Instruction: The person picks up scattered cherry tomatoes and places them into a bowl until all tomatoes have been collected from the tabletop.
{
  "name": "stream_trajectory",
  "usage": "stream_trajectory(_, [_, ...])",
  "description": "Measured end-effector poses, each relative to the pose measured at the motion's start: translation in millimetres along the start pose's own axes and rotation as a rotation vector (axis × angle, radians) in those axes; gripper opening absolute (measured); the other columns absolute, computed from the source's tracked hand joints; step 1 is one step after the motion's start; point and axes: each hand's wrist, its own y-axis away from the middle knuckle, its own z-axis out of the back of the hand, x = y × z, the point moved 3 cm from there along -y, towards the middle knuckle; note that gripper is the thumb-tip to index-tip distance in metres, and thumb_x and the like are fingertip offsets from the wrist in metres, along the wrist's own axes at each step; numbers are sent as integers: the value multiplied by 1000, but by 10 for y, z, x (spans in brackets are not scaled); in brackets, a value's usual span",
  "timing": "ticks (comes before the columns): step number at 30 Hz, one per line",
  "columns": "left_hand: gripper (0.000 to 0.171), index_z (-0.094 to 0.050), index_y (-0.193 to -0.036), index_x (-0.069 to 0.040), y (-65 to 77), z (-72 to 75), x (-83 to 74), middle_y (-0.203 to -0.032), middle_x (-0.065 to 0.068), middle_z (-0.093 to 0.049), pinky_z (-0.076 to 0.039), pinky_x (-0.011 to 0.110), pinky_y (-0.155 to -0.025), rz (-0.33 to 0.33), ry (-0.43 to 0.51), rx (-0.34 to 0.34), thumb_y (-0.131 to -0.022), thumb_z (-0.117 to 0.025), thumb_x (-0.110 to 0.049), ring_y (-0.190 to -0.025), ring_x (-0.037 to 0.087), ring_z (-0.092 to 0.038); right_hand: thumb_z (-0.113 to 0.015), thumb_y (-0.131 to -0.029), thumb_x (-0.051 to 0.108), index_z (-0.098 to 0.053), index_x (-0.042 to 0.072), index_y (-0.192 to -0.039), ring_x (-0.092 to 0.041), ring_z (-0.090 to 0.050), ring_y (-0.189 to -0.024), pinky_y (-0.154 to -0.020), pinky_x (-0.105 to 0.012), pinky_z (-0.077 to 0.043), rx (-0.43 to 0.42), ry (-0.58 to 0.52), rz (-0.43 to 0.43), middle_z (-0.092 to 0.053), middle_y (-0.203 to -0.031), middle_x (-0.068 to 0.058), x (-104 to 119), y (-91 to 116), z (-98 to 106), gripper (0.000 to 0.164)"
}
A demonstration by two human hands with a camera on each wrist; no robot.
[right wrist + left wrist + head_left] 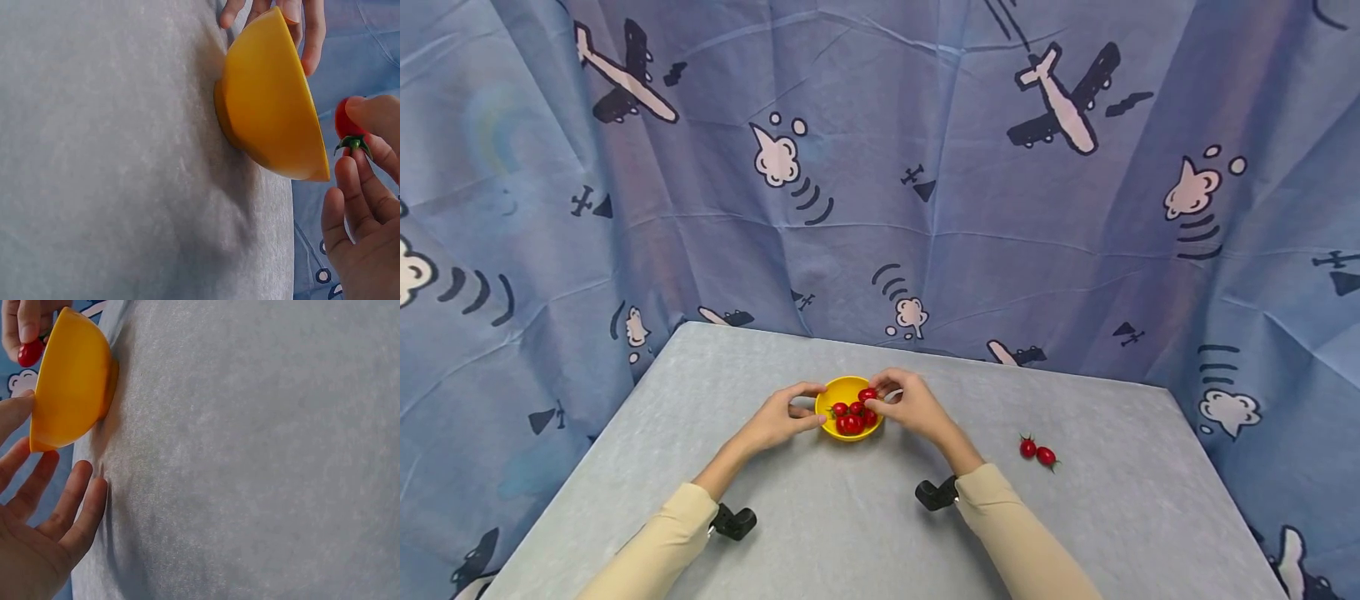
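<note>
A yellow bowl [827, 392] stands on the table with several red cherry tomatoes [850, 425] inside. At its left rim is my left hand [784, 414], thumb and fingers spread around the edge and holding it. In the left wrist view, the thumb and fingertips lie at the bowl's rim, and the outer fingers extend past it. My right hand [912, 406] pinches one cherry tomato [345, 119] between thumb and fingers, over the right rim. That tomato has a green stem cap, facing the fingers in the right wrist view.
Two more cherry tomatoes [1027, 448] with green stems lie on the table to the right of the right forearm. A pale grey cloth covers the table [850, 533]. Behind it hangs a blue curtain [865, 183] printed with airplanes. Each wrist carries a black camera mount [733, 522].
</note>
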Motion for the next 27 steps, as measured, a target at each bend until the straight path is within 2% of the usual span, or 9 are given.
stream_trajectory(4, [50,-56,-139,2,-4,-5,2,-137,25,-55,-54,43,-92,1,1,6,-95,-74,-9,-103,35,-68,-81,-87,4,-69,-3,-107,-22,-64,-89,-78,-35,-57,-8,-7,-13,-69,-99,-10,0,14,33,24])
stream_trajectory(8, [50,-56,-140,3,-5,-7,10,-138,26,-54,-54,43,-92,4,-4,6,-95,-74,-10,-103,35,-68,-78,-89,4,-70,0,-103,-21,-64,-87,-78,-38,-56,-38,-3,-37,-68,-96,-5,-19,61,139,17])
stream_trajectory(11, [50,-56,-140,3,-1,-3,10,-138,25,-54,-54,44,-92,8,-6,0,-95,-74,-10,-103,35,-68,-76,-90,4,-70,-2,-102,-21,-64,-85,-76,-38,-56,-53,4,-19,-68,-93,-3,-60,115,241,15])
stream_trajectory(15, [50,-55,-140,3,6,2,6,-138,26,-54,-54,45,-93,6,-8,5,-95,-74,-10,-104,36,-68,-75,-91,4,-70,-4,-101,-21,-65,-84,-75,-36,-56,-73,10,-12,-69,-92,-4,-134,220,410,14])
stream_trajectory(22, [49,-55,-140,3,0,13,32,-138,26,-54,-54,46,-93,0,-13,-2,-96,-73,-10,-104,37,-68,-75,-94,6,-69,-4,-104,-24,-65,-89,-79,-36,-55,-108,25,-61,-69,-98,-7,-234,441,741,16])
stream_trajectory(27, [50,-55,-140,4,-7,-4,29,-138,27,-54,-54,44,-93,-5,-12,4,-95,-74,-10,-105,37,-68,-74,-95,7,-70,-1,-105,-26,-65,-91,-78,-35,-54,-152,58,-67,-69,-101,-10,-331,634,978,14])
